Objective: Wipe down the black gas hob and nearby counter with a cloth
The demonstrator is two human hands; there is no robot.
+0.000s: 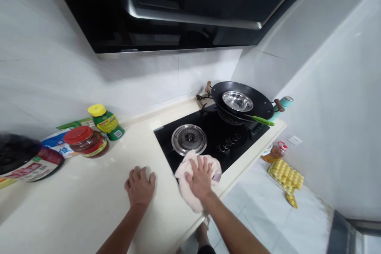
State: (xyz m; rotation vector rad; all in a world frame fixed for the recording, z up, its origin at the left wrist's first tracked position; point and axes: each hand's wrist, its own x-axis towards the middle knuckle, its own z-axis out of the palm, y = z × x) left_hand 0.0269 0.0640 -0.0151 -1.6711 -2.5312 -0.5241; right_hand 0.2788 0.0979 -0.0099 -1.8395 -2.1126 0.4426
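Note:
My right hand (201, 178) lies flat with spread fingers on a pale pink cloth (190, 200). The bunched cloth covers the front left corner of the black glass gas stove (211, 135) and part of the counter beside it. Just behind the cloth sits the round metal burner (189, 139), with no pan support over it. My left hand (139, 186) rests on the cream countertop (119, 214) left of the stove, its fingers apart and slightly bent, holding nothing.
A black wok (262, 97) stands on the far burner, holding a steel bowl (237, 101) and a green-handled utensil (262, 120). Left stand a red-lidded jar (86, 141), a yellow-capped green bottle (106, 122) and a large dark bottle (29, 158). The range hood (178, 12) hangs overhead. Egg trays (285, 174) lie on the floor.

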